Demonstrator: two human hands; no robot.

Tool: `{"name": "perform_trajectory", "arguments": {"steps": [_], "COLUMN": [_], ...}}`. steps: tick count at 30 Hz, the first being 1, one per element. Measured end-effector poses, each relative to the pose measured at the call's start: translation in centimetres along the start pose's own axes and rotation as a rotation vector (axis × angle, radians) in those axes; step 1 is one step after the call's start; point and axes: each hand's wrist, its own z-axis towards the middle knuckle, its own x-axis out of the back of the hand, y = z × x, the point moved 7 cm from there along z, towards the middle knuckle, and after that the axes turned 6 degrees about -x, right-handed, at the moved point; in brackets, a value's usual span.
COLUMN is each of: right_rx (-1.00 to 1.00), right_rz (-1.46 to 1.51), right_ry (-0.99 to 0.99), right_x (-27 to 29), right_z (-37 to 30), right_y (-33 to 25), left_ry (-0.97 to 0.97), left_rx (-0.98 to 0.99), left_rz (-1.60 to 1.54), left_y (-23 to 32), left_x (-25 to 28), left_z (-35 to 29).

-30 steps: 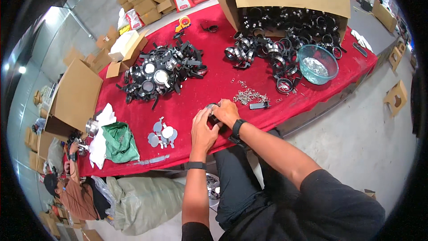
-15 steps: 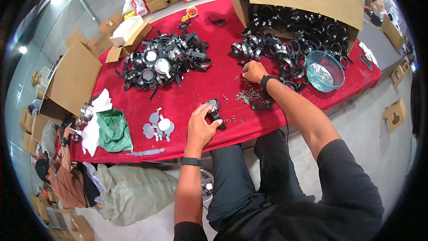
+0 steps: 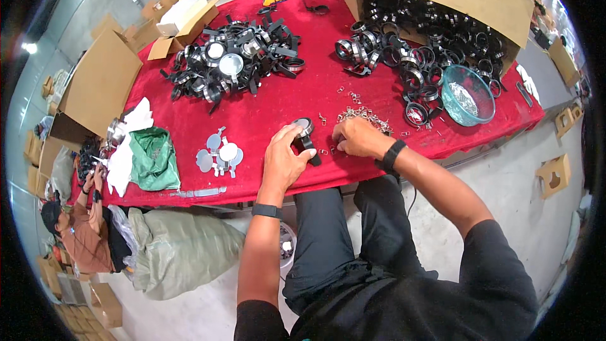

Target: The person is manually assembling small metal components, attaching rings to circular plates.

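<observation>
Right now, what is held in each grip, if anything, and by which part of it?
Left grip: a black part with a round end, held by its left side. Right grip: beside the small metal clips; whether it holds one cannot be told.

The left hand is covering the left side of the black ring-shaped part it is gripping. The right hand is hiding some metal clips, leaving it unclear whether it is pinching one. Beyond that hand, the top edge is cutting off a cardboard box; to its right, a bowl's silvery contents are showing too small to tell. Left of the left hand, a co-worker's hands are blurring.
</observation>
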Motion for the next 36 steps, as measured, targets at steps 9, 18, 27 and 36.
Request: {"name": "perform_trajectory", "arguments": {"steps": [9,18,27,36], "right_rx": [-0.062,-0.102,0.206,0.299], "right_rz": [0.112,0.377,-0.061,-0.151], "right_ry": [0.391,0.370,0.618,0.687], "right_x": [-1.6,-0.1,0.6,0.1], "right_z": [-2.2,-1.6,-1.3,-0.9], "right_y": [-1.4,-2.7,-6.4,-7.8], "left_ry": [-0.010,-0.033,-0.107,-0.054], "left_rx": [-0.032,-0.074,-0.113,-0.116], "left_rz": [0.013,0.008,-0.007,-0.052], "left_y": [0.1,-0.4,-1.1,-1.2], "left_x": [-0.2,-0.3,-0.4,-0.3], "left_z": [0.3,0.4,1.0,1.6]}}
